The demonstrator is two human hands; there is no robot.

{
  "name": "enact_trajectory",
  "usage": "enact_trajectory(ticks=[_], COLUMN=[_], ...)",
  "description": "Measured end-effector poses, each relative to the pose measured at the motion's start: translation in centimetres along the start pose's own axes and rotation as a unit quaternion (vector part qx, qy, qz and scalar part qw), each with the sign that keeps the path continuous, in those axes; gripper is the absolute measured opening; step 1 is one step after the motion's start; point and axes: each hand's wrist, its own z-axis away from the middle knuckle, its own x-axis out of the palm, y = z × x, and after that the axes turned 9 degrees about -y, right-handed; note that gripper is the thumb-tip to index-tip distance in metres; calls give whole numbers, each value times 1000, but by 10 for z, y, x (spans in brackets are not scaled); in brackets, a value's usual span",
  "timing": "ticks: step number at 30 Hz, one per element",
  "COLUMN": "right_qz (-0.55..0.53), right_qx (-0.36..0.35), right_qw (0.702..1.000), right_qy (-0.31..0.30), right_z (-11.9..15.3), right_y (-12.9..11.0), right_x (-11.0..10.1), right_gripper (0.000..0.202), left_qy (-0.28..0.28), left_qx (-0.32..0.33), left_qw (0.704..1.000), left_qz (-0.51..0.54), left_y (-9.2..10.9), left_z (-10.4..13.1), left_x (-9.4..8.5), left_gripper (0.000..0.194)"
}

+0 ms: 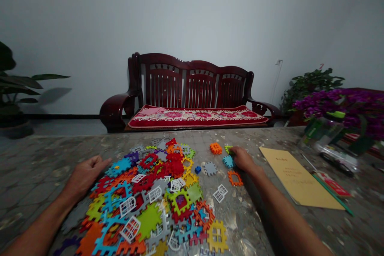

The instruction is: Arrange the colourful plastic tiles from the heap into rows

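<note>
The left hand point(85, 175) lies flat on the worktop point(36, 168), its fingers point(100, 162) stretched out together and gripping nothing; their tips touch the near edge of a heap of coloured toothed tiles point(153, 196), with a blue tile point(120, 166) just past the fingertips. The right hand point(242, 159) rests palm down further off; its fingers point(234, 153) curl loosely over a teal tile point(228, 161), touching it; whether they actually pinch it cannot be told. Just beyond those fingers lies a small green tile point(228, 148), and further to their left an orange tile point(215, 148); a grey tile point(209, 168) and a small blue block point(197, 169) sit between the right fingers and the heap; an orange open frame point(235, 178) lies just beside the wrist, and a white window piece point(220, 193) lies nearer the person. To the right of the right hand, well apart, a yellow folder point(297, 180) lies on the worktop; purple flowers point(345, 106) stand beyond it; a dark wooden bench point(192, 96) with a red cushion point(195, 116) stands behind the worktop.
</note>
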Motion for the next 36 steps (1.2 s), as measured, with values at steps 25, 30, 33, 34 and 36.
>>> enact_trajectory(ticks=[25,30,33,34,36], right_qz=[19,48,55,57,59], right_qx=[20,32,41,43,44], right_qw=[1000,998,998,997,997], right_qy=[14,-16,-9,-6,-5], right_z=[48,52,49,48,46], right_y=[-41,-59,-64,-66,-69], right_x=[-9,-7,-5,-4,-2], right_gripper=[47,43,36,34,33], left_qy=[-1,-4,1,2,2], left_qx=[-2,2,5,6,6], left_qw=[1000,1000,1000,1000,1000], left_qz=[12,17,11,8,9], left_y=[7,10,10,10,10], left_z=[4,5,5,5,5], left_x=[0,-1,-2,-1,-1], left_gripper=[51,55,53,52,50])
